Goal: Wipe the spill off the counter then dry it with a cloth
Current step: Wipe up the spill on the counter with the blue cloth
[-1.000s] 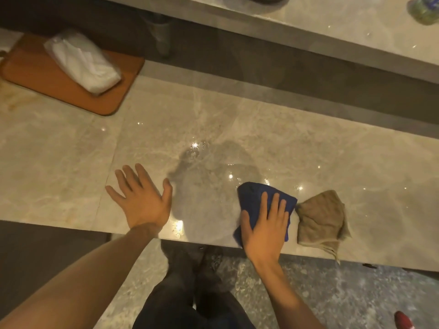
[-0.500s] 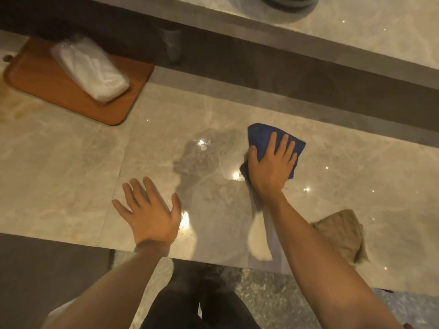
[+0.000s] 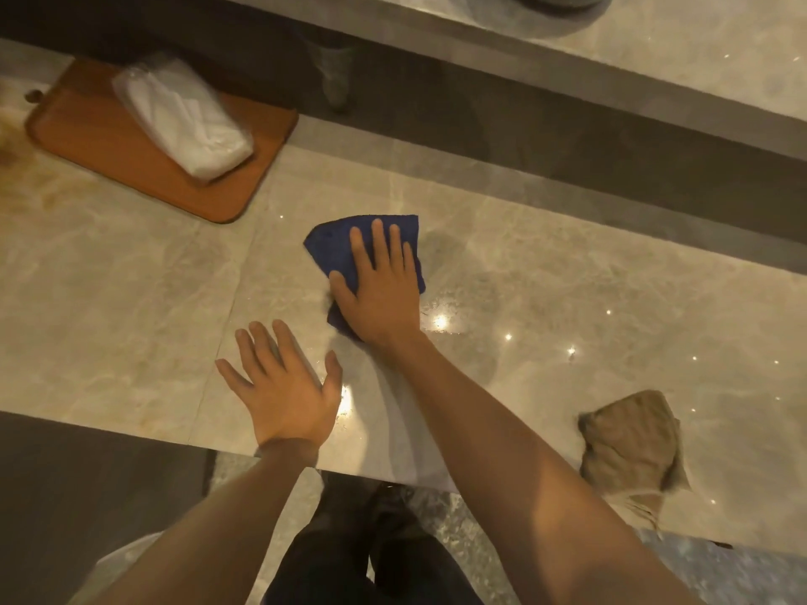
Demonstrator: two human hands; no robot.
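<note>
My right hand (image 3: 380,286) lies flat on a blue cloth (image 3: 336,246) in the middle of the beige marble counter (image 3: 109,307), fingers spread and pressing it down. A faint wet sheen (image 3: 463,299) shows on the stone just right of the cloth. My left hand (image 3: 284,386) rests palm down on the counter near the front edge, fingers apart, holding nothing. A crumpled tan cloth (image 3: 629,438) lies at the front edge to the right, apart from both hands, with a corner hanging over.
An orange-brown tray (image 3: 109,150) sits at the back left with a clear-wrapped white pack (image 3: 183,115) on it. A dark recess (image 3: 567,137) runs behind the counter, with a higher marble ledge (image 3: 655,58) beyond. The floor and my legs (image 3: 371,552) lie below the front edge.
My right hand has swept the blue cloth from the front edge away from me, then leftward across the wet patch. The left hand has stayed flat in place.
</note>
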